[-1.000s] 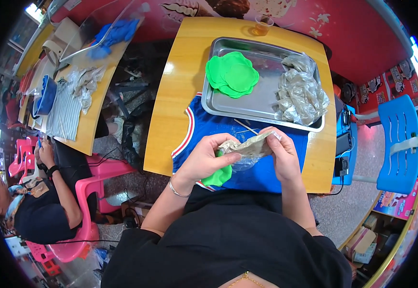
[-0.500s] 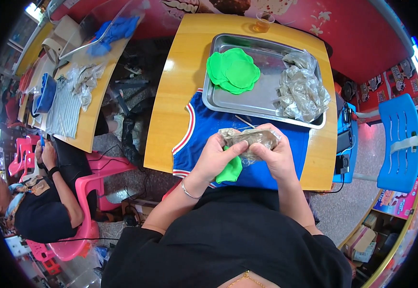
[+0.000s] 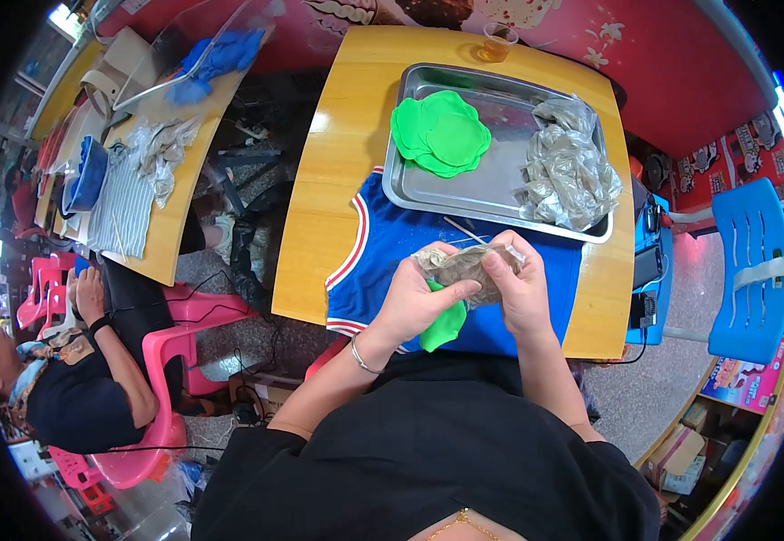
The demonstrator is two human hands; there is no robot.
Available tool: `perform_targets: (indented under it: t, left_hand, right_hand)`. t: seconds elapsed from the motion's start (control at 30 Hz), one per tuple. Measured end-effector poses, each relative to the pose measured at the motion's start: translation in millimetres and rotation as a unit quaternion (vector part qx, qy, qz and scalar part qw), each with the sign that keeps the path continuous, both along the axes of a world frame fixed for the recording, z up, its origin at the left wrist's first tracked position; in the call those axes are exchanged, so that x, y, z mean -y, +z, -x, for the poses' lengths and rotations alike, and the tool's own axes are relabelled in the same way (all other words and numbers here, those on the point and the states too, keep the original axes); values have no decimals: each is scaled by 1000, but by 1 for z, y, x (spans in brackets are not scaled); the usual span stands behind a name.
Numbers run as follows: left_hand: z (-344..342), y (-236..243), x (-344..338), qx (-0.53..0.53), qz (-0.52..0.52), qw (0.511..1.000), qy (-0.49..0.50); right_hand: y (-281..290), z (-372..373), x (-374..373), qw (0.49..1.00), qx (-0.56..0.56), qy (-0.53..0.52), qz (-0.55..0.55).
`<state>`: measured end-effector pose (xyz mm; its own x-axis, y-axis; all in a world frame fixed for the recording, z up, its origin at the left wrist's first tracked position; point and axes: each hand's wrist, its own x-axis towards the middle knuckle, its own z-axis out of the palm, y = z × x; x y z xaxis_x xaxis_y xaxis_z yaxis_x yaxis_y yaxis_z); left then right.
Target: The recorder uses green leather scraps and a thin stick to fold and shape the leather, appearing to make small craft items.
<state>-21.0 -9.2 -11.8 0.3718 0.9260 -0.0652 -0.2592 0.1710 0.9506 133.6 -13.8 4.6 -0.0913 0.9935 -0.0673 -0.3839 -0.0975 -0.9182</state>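
Observation:
Both hands grip a crumpled, brownish clear plastic bag [image 3: 469,263] above the near part of the table. My left hand [image 3: 421,293] pinches its left end, thumb on top. At the other end, my right hand [image 3: 520,284] closes on the plastic between thumb and fingers. A bright green flexible piece [image 3: 444,326] hangs below my left hand, seemingly held by its fingers, which are partly hidden. Under the hands lies a blue sleeveless shirt [image 3: 369,248] with red and white trim. A thin pale stick [image 3: 464,229] rests on it, just beyond the bag.
A metal tray [image 3: 500,194] holds stacked green scalloped pieces [image 3: 451,135] and a heap of crumpled plastic bags [image 3: 568,171]. A cup of amber liquid [image 3: 496,43] stands at the far edge. Another person [image 3: 86,388] sits at left; a blue chair [image 3: 752,270] is at right.
My right thumb has moved up along the bag, and the bag's shape has shifted. The green piece has swung slightly right and down. At left, the other person's hands have moved slightly.

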Motion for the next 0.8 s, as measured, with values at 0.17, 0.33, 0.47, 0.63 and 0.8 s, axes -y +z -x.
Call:
perform_targets:
  t: [0.17, 0.33, 0.47, 0.63, 0.8]
  left_hand:
    - [-5, 21, 2, 84, 136, 987, 3]
    - [0, 5, -4, -9, 28, 1000, 10]
    - [1, -3, -8, 54, 60, 996, 31]
    - [0, 0, 1, 143, 54, 988, 36]
    - [7, -7, -6, 132, 78, 986, 65]
  right_hand:
    - [-6, -5, -13, 975, 195, -47, -96]
    - [1, 2, -15, 934, 304, -96, -164]
    - [-4, 5, -11, 982, 157, -13, -101]
    - [-12, -5, -24, 977, 193, -80, -41]
    - [-8, -1, -20, 981, 191, -31, -28]
